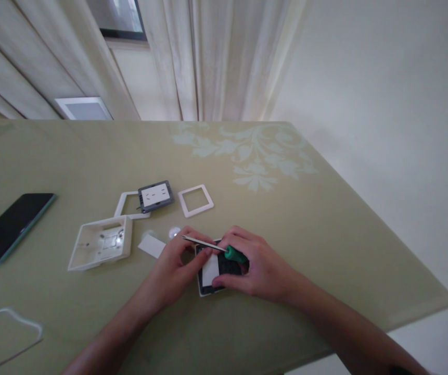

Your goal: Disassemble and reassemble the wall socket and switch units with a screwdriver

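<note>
Near the table's front, a dark wall switch plate with a white rocker (209, 272) lies between my two hands. My left hand (177, 268) grips its left edge, the thumb pressing near the top of the white part. A screwdriver with a green handle (234, 254) is tucked in my right hand (260, 263), its metal shaft pointing left over the left fingers. The right thumb and fingers also rest on the plate and hide much of its right side. A white strip (152, 246) lies left of the left hand, beside a small clear bag or piece (174, 232).
An open white mounting box (128, 242) sits to the left. Behind it are a socket module (155, 196), partly over a white frame (120, 204), and another white frame (196, 214). Farther left lie a phone (13, 229) and a white cable (9, 311). The table's right edge (364, 203) slants forward.
</note>
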Motion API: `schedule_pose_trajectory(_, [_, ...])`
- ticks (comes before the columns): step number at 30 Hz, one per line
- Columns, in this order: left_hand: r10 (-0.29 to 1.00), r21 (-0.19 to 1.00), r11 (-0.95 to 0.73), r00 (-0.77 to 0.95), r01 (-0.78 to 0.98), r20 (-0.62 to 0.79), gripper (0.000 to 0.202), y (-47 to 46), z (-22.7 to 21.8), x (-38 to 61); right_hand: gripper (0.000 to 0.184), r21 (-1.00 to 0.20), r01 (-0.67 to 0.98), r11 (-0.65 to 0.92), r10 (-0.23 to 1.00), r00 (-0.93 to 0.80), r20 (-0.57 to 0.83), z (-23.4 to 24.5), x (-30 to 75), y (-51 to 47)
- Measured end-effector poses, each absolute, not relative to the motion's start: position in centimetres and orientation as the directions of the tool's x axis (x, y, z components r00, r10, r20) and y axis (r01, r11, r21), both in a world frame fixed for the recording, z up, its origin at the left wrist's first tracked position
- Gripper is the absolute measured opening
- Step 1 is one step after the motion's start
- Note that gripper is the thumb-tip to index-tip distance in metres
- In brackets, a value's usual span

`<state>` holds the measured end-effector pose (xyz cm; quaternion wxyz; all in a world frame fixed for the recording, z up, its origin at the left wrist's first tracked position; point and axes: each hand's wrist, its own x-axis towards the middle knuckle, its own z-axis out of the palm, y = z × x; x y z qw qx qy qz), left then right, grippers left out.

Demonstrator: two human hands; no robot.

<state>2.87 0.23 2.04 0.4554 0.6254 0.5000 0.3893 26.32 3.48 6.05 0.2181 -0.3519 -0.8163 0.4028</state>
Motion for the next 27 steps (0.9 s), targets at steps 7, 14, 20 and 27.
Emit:
schedule_pose_trajectory(7, [0.963,0.924,-0.194,0.246,0.329,0.115,0.023,-0.57,2.39,3.38,0.046,-0.793,0.418,0.443,0.741,-0.668,0.061,6.06,26.43,3.39])
schedule_pose_trajectory(14, [0.959,0.926,-0.206,0.254,0.318,0.126,0.02,-0.43,2.4,3.29,0.04,-0.797,0.426,0.429,0.743,-0.668,0.043,6.18,26.41,3.3])
schedule_pose_trajectory(20, [0.955,0.931,-0.204,0.272,0.303,0.121,0.018,-0.31,2.54,3.29,0.037,-0.805,0.427,0.412,0.759,-0.65,0.044,6.15,26.36,3.25])
schedule_pose_trajectory(27, [0.949,0.907,-0.234,0.283,0.35,0.136,0.022,-0.38,2.49,3.61,0.039,-0.777,0.463,0.427,0.758,-0.652,0.028,6.18,26.34,3.06])
